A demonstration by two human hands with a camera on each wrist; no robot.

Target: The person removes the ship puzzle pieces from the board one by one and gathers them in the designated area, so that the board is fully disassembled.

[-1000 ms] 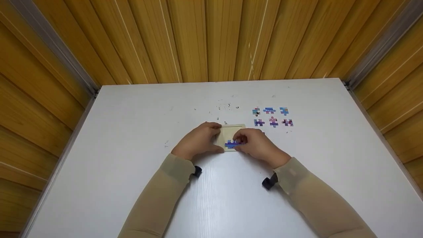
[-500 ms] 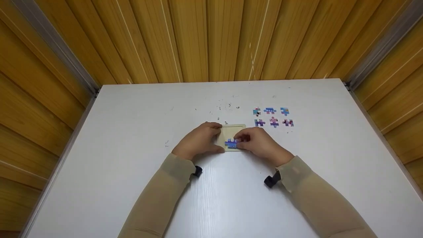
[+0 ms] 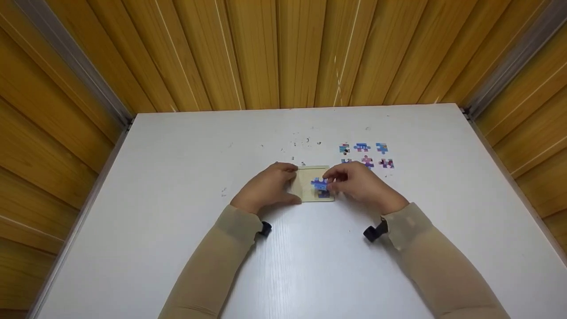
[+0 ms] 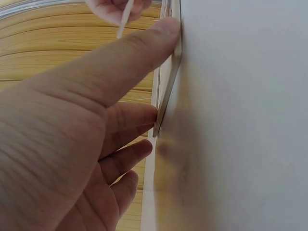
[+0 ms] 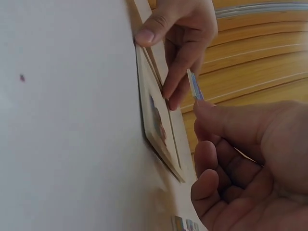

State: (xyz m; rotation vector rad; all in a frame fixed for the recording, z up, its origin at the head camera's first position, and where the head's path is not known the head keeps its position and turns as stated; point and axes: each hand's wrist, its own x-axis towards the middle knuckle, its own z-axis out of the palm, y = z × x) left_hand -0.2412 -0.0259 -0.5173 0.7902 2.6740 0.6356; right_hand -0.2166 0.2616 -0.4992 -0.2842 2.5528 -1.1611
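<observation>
My left hand (image 3: 266, 188) holds the small pale wooden puzzle tray (image 3: 308, 175) at its left end, thumb on the near edge and fingers at the far edge. Between thumb and fingertips, my right hand (image 3: 361, 184) pinches a blue and purple jigsaw piece (image 3: 317, 183). The right wrist view shows this piece raised off the tray, seen nearly edge-on. Below it another jigsaw piece (image 3: 324, 194) lies in the tray's near right corner. The right fingers partly cover the tray's right side.
Several loose jigsaw pieces (image 3: 362, 147) lie in two rows beyond my right hand, which partly hides the nearer row. The white table (image 3: 186, 155) has small dark marks near its middle. Yellow wood-look panels (image 3: 257, 53) rise behind and at both sides.
My right hand has lifted the jigsaw piece from the tray's near side and moved it up and to the right, uncovering the corner piece. The left hand has stayed on the tray.
</observation>
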